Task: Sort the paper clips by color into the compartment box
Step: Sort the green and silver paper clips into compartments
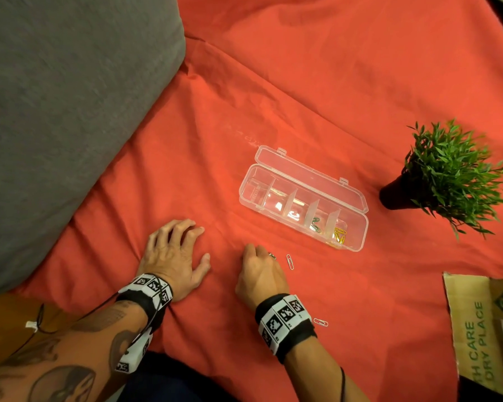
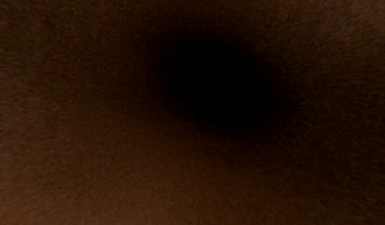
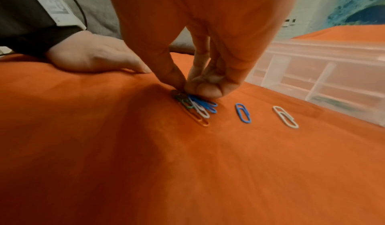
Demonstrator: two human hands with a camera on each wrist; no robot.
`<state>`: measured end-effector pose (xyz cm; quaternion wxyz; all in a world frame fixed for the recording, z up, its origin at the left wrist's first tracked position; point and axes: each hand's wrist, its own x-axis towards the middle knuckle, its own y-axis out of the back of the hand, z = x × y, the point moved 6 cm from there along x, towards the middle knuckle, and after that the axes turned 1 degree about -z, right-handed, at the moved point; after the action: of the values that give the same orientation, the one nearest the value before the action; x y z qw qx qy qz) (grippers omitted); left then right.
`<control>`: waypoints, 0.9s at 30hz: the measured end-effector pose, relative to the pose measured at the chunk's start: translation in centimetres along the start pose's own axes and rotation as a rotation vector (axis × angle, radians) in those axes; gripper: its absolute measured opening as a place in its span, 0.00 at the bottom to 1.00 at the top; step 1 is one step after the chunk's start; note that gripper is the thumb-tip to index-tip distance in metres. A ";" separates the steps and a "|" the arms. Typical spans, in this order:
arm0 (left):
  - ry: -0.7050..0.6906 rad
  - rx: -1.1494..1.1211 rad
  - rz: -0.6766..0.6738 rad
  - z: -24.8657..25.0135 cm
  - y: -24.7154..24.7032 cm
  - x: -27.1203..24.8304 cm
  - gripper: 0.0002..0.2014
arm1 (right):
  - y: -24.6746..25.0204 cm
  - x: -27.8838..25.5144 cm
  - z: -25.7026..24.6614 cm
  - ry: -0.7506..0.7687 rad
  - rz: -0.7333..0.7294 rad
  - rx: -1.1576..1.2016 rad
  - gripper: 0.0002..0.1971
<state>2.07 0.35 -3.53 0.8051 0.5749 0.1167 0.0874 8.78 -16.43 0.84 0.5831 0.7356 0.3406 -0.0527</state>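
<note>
My right hand (image 3: 186, 88) reaches down to a small pile of paper clips (image 3: 195, 108), blue, white, green and orange, and thumb and fingertips pinch the pile's far end; which clip they hold is hidden. A lone blue clip (image 3: 243, 112) and a white clip (image 3: 285, 119) lie just right of it. From the head view my right hand (image 1: 259, 266) covers the pile, with the white clip (image 1: 290, 261) beside it. The clear compartment box (image 1: 273, 172) lies open beyond, holding green clips (image 1: 315, 224) and yellow clips (image 1: 339, 235). My left hand (image 1: 174, 253) rests flat on the cloth, holding nothing. The left wrist view is dark.
Another white clip (image 1: 320, 322) lies by my right wrist. A potted green plant (image 1: 447, 178) stands right of the box, and a cardboard box (image 1: 482, 329) sits at the right edge. A grey cushion (image 1: 64, 111) fills the left. Red cloth (image 1: 302, 82) covers the surface.
</note>
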 end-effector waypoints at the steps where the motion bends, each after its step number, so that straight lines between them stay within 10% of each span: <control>1: -0.001 -0.001 0.003 0.0 0.0 0.0 0.31 | -0.1 0.0 0.2 0.000 0.007 0.023 0.15; 11: -0.002 0.005 0.000 0.0 0.0 -0.1 0.31 | 0.4 -0.3 1.9 0.034 0.064 0.292 0.05; 18: 0.004 0.004 -0.011 -0.1 -0.1 0.0 0.31 | 7.5 -0.8 8.2 -0.183 0.522 0.805 0.04; 27: -0.005 0.003 0.008 0.0 0.0 -0.1 0.31 | 12.2 -0.9 12.9 -0.343 0.712 0.443 0.00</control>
<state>2.01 0.36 -3.55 0.8042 0.5768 0.1126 0.0889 19.14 -29.41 7.24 0.4413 0.8947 -0.0549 -0.0418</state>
